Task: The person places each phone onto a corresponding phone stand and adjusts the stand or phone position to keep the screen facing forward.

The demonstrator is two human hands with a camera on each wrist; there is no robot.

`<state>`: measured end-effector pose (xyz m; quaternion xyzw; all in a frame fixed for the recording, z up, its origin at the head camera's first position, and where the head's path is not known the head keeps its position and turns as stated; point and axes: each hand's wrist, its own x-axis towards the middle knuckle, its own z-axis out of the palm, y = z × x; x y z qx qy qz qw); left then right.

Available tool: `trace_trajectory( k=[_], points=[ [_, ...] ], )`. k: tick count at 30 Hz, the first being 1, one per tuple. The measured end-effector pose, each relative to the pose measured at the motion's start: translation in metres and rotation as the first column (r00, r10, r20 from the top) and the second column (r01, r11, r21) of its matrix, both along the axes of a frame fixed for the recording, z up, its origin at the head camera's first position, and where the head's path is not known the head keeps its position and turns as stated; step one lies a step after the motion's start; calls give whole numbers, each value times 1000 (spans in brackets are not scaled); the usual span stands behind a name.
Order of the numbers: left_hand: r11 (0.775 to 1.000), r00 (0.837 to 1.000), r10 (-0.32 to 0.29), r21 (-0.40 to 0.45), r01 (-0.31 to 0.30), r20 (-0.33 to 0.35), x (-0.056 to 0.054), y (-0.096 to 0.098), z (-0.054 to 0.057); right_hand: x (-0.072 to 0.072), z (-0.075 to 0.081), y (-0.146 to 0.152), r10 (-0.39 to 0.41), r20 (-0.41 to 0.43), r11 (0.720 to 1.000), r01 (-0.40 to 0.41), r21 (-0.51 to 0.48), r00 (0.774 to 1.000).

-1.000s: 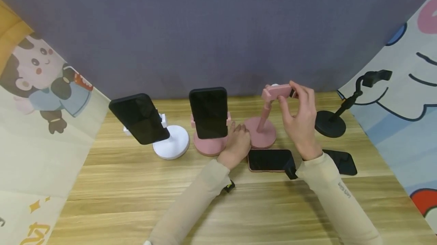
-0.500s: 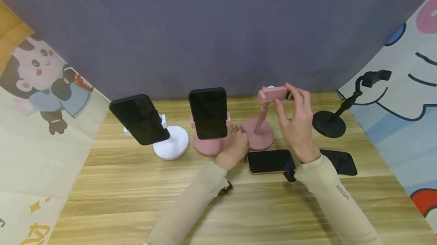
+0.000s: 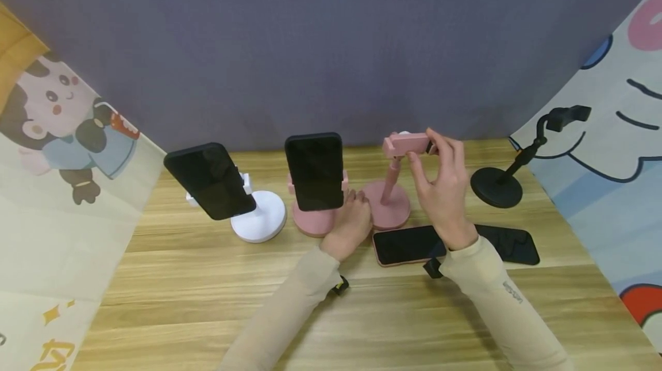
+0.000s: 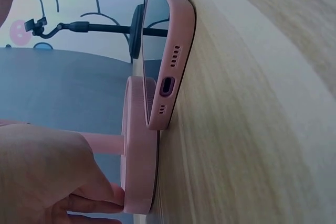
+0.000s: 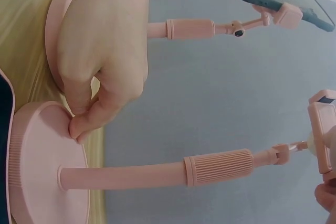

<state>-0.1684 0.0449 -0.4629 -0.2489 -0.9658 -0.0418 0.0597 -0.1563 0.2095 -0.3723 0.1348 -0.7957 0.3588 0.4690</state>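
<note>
My right hand (image 3: 446, 190) pinches the clamp head (image 3: 408, 145) of a pink phone stand (image 3: 385, 210) between thumb and fingers. My left hand (image 3: 350, 223) holds the left rim of that stand's round base (image 5: 44, 161), fingertips on its edge in the right wrist view. Left of it, another pink phone stand (image 3: 312, 223) bears a dark phone (image 3: 314, 173) upright in its clamp. In front of the gripped stand lies a phone in a pink case (image 3: 405, 246), screen up; my right wrist hides part of its right end.
A white phone stand (image 3: 261, 220) holds a tilted dark phone (image 3: 209, 181) at the left. At the right stands a black phone stand (image 3: 496, 188) with a bent neck. Another dark phone (image 3: 512, 244) lies flat by the right sleeve. A grey panel (image 3: 331, 55) rises behind.
Both hands have shifted slightly left, and the gripped pink stand has moved left with them, its clamp head a little lower in view. The phones and other stands stay about where they were.
</note>
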Motion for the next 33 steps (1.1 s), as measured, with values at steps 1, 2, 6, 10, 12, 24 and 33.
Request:
trace_trajectory(
  k=[1,2,6,10,12,24,33],
  points=[
    [1000,1000,3,5,-3,3,0,-1,0,0,0,-1,2,-1,1000,-2,1,1000],
    [1000,1000,6,9,-7,11,1,-1,0,0,0,-1,5,-2,1000,-5,1,1000],
    [999,998,23,26,-24,51,1,-2,1,0,-1,-3,12,-10,1000,-12,-4,1000],
    [998,996,43,44,-46,77,2,-3,1,0,-1,-3,28,-14,1000,-28,-8,1000],
    [998,997,41,35,-44,71,2,-3,0,-1,-2,-2,41,-9,999,-41,-10,999],
    [998,999,2,-55,-4,-39,10,-5,-7,1,-9,8,115,59,993,-114,-16,992],
    [992,992,-62,-120,49,-112,26,-12,-8,7,-19,14,146,127,989,-143,-33,981]
  ],
)
